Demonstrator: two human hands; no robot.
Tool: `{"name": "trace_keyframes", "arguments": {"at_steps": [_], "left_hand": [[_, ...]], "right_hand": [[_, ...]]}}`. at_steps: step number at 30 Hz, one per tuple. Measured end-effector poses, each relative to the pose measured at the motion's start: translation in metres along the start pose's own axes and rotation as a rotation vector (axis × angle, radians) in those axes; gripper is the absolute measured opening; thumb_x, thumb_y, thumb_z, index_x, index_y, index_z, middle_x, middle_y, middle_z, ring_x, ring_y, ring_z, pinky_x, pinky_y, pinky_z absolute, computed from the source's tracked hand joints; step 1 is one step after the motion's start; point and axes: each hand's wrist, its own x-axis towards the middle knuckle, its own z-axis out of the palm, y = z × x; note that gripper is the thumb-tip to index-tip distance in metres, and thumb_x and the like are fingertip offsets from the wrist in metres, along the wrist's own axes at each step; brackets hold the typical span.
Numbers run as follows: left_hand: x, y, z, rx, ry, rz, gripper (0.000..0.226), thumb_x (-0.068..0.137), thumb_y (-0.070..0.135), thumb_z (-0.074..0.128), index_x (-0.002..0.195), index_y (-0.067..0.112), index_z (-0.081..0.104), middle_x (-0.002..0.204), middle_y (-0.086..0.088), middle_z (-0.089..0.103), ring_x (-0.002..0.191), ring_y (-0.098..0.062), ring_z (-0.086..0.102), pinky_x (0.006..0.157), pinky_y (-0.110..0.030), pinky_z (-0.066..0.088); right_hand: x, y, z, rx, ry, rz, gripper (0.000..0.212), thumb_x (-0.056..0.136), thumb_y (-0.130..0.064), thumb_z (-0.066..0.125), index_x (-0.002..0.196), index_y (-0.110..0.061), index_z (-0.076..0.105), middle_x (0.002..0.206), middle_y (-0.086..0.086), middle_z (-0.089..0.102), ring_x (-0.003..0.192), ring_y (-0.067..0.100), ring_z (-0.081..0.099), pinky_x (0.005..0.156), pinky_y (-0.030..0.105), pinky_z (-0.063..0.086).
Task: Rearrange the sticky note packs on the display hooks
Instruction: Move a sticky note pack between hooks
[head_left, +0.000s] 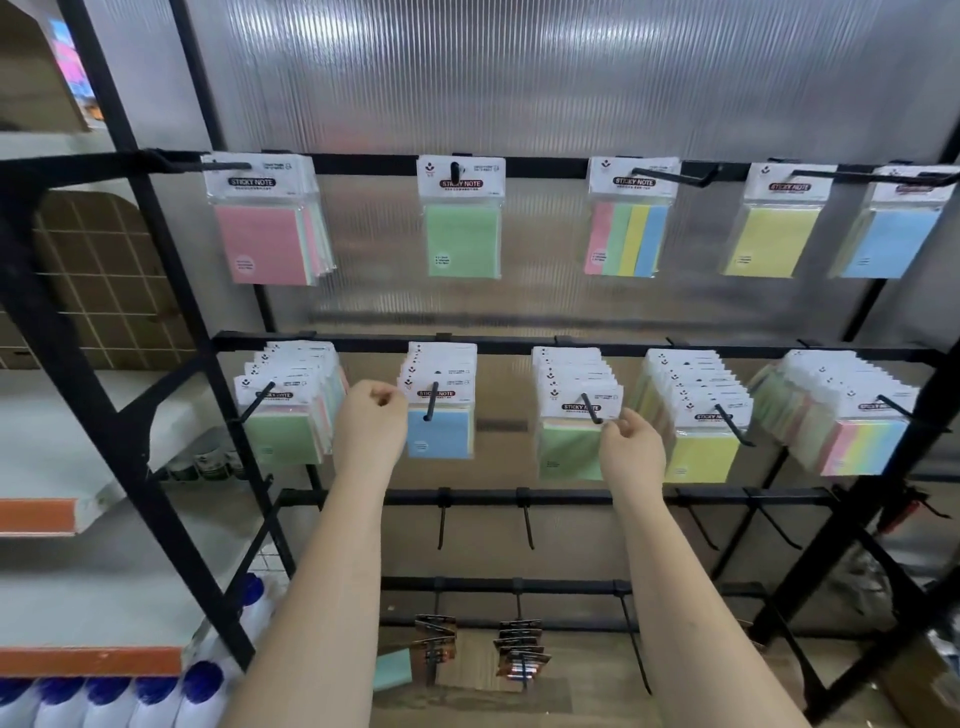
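Green-fronted sticky note pack (570, 447), at the middle-row hook (592, 408), is pinched by the right hand (631, 449) while the left hand (370, 415), at nine o'clock, pinches a blue-fronted pack (439, 434); next, seemingly, sliding one off.

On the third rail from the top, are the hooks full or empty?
Empty. The hooks on the third rail hang bare, with no packs on them, while the packed second-row hooks above carry many sticky note packs.
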Motion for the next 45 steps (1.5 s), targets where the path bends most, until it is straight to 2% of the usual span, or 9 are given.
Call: {"name": "trace_keyframes", "arguments": {"at_steps": [2,8,11,14,20,28,35,39,45], "left_hand": [[0.000,-0.005,-0.002,0.018,0.004,-0.008,0.016,0.089,0.017,0.046,0.095,0.019,0.061,0.095,0.003,0.064,0.084,-0.017,0.056,0.064,-0.029,0.037],[0.002,-0.012,-0.003,0.035,0.003,-0.009,0.014,0.089,0.017,0.047,0.091,0.020,0.061,0.092,0.004,0.062,0.083,-0.017,0.053,0.067,-0.027,0.035],[0.002,-0.017,-0.003,0.046,-0.011,-0.015,0.014,0.090,0.017,0.047,0.093,0.019,0.061,0.093,0.002,0.062,0.083,-0.017,0.053,0.059,-0.026,0.033],[0.002,-0.021,-0.002,0.038,-0.026,-0.015,0.015,0.090,0.017,0.047,0.096,0.017,0.061,0.095,0.002,0.063,0.086,-0.017,0.055,0.064,-0.027,0.035],[0.003,-0.023,0.011,0.056,-0.049,-0.007,0.024,0.094,0.016,0.044,0.109,0.014,0.062,0.103,0.002,0.061,0.081,-0.010,0.047,0.053,-0.016,0.027],[0.004,-0.025,0.025,-0.063,-0.120,-0.042,0.040,0.097,0.016,0.043,0.136,0.012,0.043,0.123,-0.001,0.056,0.092,-0.012,0.046,0.072,-0.025,0.033],[0.001,-0.030,0.030,-0.109,-0.118,-0.085,0.017,0.096,0.020,0.049,0.110,0.011,0.054,0.103,0.000,0.057,0.084,-0.015,0.051,0.054,-0.021,0.032],[-0.005,-0.033,0.034,-0.183,-0.168,-0.084,0.016,0.096,0.023,0.046,0.103,0.010,0.053,0.092,0.001,0.057,0.080,-0.017,0.051,0.061,-0.027,0.036],[-0.013,-0.028,0.037,-0.225,-0.164,-0.078,0.016,0.099,0.022,0.038,0.098,0.010,0.048,0.080,0.002,0.052,0.068,-0.014,0.046,0.053,-0.027,0.030]], "right_hand": [[-0.003,0.001,0.003,0.016,0.038,-0.006,0.042,0.096,-0.015,0.044,0.137,-0.006,0.045,0.131,0.009,0.056,0.106,0.023,0.054,0.085,0.026,0.038],[-0.008,0.009,0.009,0.021,0.113,-0.010,0.034,0.094,-0.023,0.053,0.124,-0.007,0.050,0.114,0.005,0.056,0.091,0.016,0.049,0.077,0.029,0.038],[-0.009,0.010,0.011,0.071,0.074,-0.008,0.011,0.096,-0.027,0.050,0.092,-0.019,0.056,0.084,-0.005,0.058,0.077,0.015,0.052,0.068,0.029,0.039],[-0.011,0.009,0.012,0.116,0.058,-0.049,0.037,0.099,-0.024,0.044,0.063,-0.014,0.048,0.051,-0.007,0.035,0.051,0.013,0.031,0.051,0.027,0.024],[-0.022,-0.002,0.007,0.072,0.164,-0.083,0.042,0.095,-0.020,0.040,0.056,-0.016,0.027,0.051,-0.005,0.027,0.051,0.014,0.025,0.050,0.029,0.018],[-0.039,-0.009,-0.001,-0.010,0.370,-0.118,0.044,0.095,-0.028,0.038,0.054,-0.014,0.035,0.055,0.000,0.047,0.053,0.017,0.037,0.047,0.030,0.024],[-0.039,-0.019,-0.011,0.138,0.368,-0.044,0.042,0.090,-0.027,0.039,0.070,0.006,0.053,0.067,0.018,0.055,0.059,0.022,0.040,0.054,0.032,0.030],[-0.041,-0.031,-0.018,0.353,0.302,0.014,0.034,0.089,-0.021,0.044,0.057,-0.016,0.033,0.056,0.000,0.034,0.059,0.019,0.029,0.057,0.030,0.025],[-0.044,-0.039,-0.026,0.410,0.215,-0.009,0.037,0.094,-0.034,0.047,0.062,-0.015,0.049,0.061,-0.003,0.049,0.059,0.017,0.042,0.060,0.028,0.035]]}}
